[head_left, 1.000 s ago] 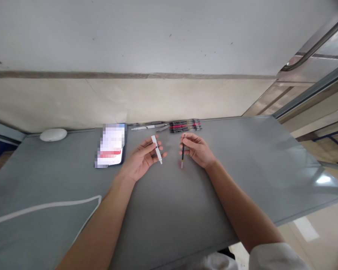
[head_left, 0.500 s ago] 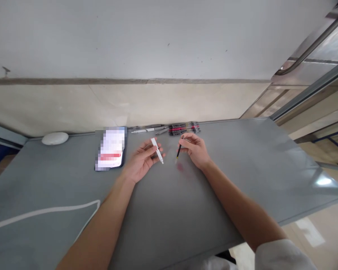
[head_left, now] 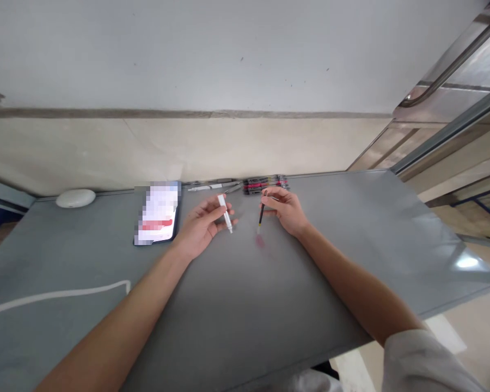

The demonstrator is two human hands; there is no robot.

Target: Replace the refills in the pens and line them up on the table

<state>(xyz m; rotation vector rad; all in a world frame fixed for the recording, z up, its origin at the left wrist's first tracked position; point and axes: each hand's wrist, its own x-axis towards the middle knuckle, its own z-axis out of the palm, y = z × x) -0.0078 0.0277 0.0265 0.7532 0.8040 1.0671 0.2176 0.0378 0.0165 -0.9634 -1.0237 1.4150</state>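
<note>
Between thumb and fingers, my left hand point(head_left: 202, 226) grips a white pen barrel point(head_left: 225, 213), its narrow tip pointing down. To its right, my right hand point(head_left: 286, 209) pinches a thin dark refill point(head_left: 261, 214) with a yellowish band and a pale lower end. The refill hangs above a reddish smudge point(head_left: 261, 241) on the grey table point(head_left: 228, 316). Just behind my right hand lies a bunch of dark and red pens point(head_left: 265, 184). Left of the bunch, a white and grey pen point(head_left: 206, 187) lies near the wall beside other slim parts.
A phone point(head_left: 158, 212) with a lit, blurred screen lies left of my left hand. Farther left sits a white rounded object point(head_left: 75, 198) by the wall point(head_left: 228, 144). A white strip point(head_left: 57, 294) runs across the table's left side.
The camera view has shifted slightly. The refill in my right hand is more upright and a little farther right relative to the white barrel. Both hands keep their holds.
</note>
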